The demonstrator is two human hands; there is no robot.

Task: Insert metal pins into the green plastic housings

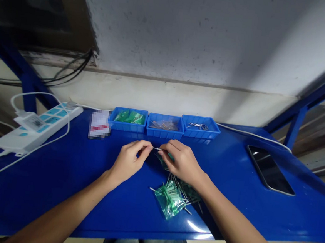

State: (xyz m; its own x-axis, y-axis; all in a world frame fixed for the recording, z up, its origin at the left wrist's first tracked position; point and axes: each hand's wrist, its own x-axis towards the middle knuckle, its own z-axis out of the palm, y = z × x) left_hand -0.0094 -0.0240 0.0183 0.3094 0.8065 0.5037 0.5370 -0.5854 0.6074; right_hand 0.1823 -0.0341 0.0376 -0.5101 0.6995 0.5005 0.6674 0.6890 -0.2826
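A thin metal rod (pixel 156 148) with a small thicker part near its middle spans the gap between my two hands. My left hand (pixel 132 157) pinches one end between thumb and fingertips. The other end is pinched by my right hand (pixel 182 160), which hides part of the rod. Below my right hand lies a green plastic packet (pixel 170 199) of rods, with several loose metal rods (pixel 191 196) around and under it. More green plastic shows partly behind the right fingers.
Three blue bins stand along the back: a left bin (pixel 128 127) with green packets, a middle bin (pixel 164 133) with thin brownish pieces, a right bin (pixel 200 134) with metal rods. A phone (pixel 270 169) lies right; a white power strip (pixel 38 128) with cables lies left.
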